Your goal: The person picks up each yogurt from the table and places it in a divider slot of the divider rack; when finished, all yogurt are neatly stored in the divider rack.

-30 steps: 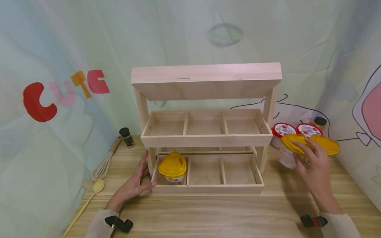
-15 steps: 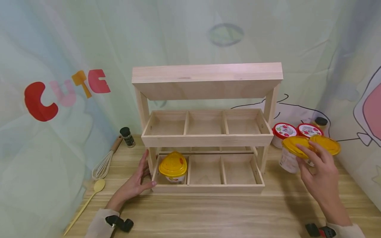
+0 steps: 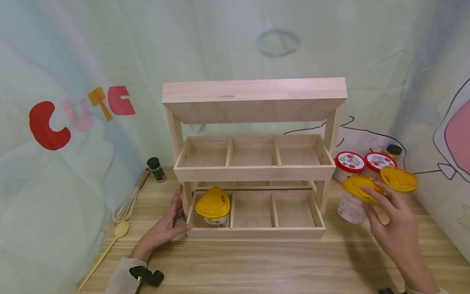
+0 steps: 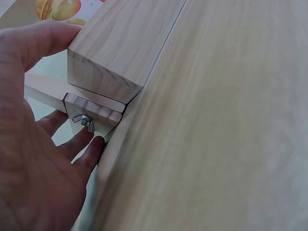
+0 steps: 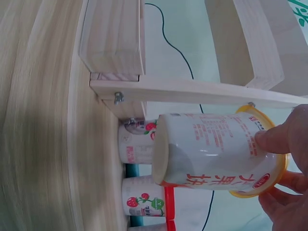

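Observation:
My right hand grips a yellow-lidded plastic tub near its lid, right of the wooden rack. In the right wrist view my thumb lies on the side of the white printed tub, just below the lid, and my fingers are at the lid's far rim. It is held off the tabletop. My left hand holds the rack's lower left corner, thumb on the front edge and fingers at the side, near a wing nut. Another yellow-lidded tub stands in the lower tray's left compartment.
Behind my right hand stand another yellow-lidded container, two red-lidded tubs and a black-capped jar. To the left are a black-capped spice jar, a whisk and a yellow spoon.
The tub in my right hand has moved slightly left and toward me, away from the other yellow-lidded container. My left hand has stayed on the rack.

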Demonstrator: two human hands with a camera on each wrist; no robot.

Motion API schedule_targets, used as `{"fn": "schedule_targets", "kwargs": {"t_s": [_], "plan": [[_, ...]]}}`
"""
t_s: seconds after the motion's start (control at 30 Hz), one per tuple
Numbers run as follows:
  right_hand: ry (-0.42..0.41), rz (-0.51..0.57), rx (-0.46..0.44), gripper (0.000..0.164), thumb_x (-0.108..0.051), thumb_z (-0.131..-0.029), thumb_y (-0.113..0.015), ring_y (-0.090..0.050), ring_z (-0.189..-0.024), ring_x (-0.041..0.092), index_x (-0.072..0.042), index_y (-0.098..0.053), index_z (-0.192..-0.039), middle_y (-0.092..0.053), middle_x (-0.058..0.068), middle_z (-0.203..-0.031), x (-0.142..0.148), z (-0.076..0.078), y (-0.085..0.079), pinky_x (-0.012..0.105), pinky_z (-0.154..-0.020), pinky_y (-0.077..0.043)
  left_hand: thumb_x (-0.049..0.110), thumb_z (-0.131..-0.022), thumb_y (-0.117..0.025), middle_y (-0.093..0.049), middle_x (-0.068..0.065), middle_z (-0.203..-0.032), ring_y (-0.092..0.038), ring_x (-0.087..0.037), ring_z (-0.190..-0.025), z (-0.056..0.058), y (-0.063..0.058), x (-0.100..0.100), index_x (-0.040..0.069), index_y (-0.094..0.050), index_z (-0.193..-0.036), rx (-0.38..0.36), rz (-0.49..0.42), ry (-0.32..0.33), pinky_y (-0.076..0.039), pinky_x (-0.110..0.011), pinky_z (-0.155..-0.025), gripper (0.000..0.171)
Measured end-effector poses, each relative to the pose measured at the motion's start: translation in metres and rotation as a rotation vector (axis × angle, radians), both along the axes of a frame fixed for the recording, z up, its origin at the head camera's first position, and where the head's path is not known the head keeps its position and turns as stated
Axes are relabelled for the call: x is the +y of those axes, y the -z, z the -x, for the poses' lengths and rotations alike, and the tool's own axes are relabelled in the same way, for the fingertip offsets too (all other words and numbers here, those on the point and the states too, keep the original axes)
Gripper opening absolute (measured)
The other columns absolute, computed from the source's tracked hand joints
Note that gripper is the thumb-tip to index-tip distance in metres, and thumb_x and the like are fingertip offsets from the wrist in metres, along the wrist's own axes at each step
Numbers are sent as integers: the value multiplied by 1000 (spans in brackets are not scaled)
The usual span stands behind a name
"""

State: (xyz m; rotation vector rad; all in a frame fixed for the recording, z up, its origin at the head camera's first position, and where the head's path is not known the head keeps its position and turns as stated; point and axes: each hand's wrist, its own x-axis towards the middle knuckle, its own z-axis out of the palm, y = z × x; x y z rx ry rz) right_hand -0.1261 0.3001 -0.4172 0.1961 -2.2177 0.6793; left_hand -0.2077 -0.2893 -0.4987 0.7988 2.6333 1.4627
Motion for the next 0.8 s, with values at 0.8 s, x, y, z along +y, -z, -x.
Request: {"fn": "schedule_targets", "kwargs": {"t_s": [0.8], "plan": [[-100,-49,-10,61,17,-71,-86,-60,-117,39,-13,-81,-124,-66,24,-140,-23,-19,-1,-5,-101,-28,13,-95,-79,-13,-40,-174,-37,-67,-150,0,-1,1,25,17,-172,23,15,-1,-39,-62,-120,124]]}}
